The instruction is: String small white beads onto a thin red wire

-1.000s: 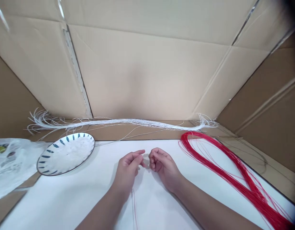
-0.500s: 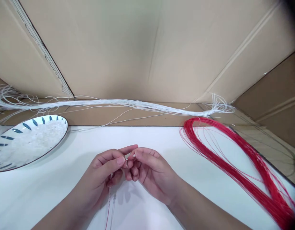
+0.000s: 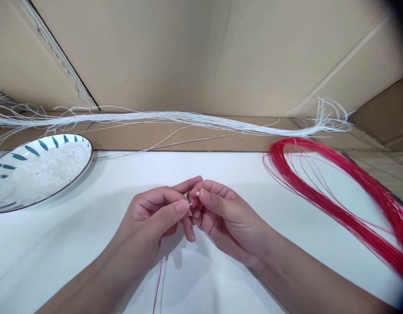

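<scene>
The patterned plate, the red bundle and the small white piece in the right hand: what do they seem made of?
Patterned plate: probably glazed ceramic, from its smooth, shiny-looking surface. Red bundle: perhaps plastic or waxed thread; its thin strands look slightly glossy. Small white piece: too small to tell.

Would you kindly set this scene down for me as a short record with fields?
Left hand: thumb and index finger pinch a thin strand, its tip poking out
Right hand: holds a small white piece between thumb and index finger
Below left hand: red thread; any join with the strand is hidden
Plate: left side, cut off by the frame, heaped with white bits
Red bundle: looped on the white table, right side
White bundle: stretched along the cardboard behind the table
</scene>
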`<state>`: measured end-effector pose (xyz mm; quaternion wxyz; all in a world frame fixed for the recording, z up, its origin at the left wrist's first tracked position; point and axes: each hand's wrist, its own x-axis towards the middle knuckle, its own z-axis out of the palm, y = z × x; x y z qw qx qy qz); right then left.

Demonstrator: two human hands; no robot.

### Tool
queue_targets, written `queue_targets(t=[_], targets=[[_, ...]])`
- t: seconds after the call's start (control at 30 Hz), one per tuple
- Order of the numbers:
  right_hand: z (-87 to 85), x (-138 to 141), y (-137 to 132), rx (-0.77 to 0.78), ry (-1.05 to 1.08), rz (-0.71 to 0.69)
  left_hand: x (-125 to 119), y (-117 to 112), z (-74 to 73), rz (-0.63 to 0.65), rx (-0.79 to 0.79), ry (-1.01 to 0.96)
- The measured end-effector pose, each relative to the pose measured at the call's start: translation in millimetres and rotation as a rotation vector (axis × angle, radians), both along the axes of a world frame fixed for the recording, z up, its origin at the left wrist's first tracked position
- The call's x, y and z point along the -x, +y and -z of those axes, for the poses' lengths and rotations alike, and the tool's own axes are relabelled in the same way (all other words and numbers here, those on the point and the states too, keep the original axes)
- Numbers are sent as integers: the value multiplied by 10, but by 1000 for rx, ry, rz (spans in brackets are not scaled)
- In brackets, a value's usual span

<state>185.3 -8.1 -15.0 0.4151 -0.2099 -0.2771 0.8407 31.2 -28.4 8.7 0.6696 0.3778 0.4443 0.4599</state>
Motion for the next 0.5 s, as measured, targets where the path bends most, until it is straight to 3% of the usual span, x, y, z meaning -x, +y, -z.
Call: queue_targets(t=[0.5], targets=[[-32, -9, -11, 9, -26, -17, 64, 22, 76, 67, -16, -55]])
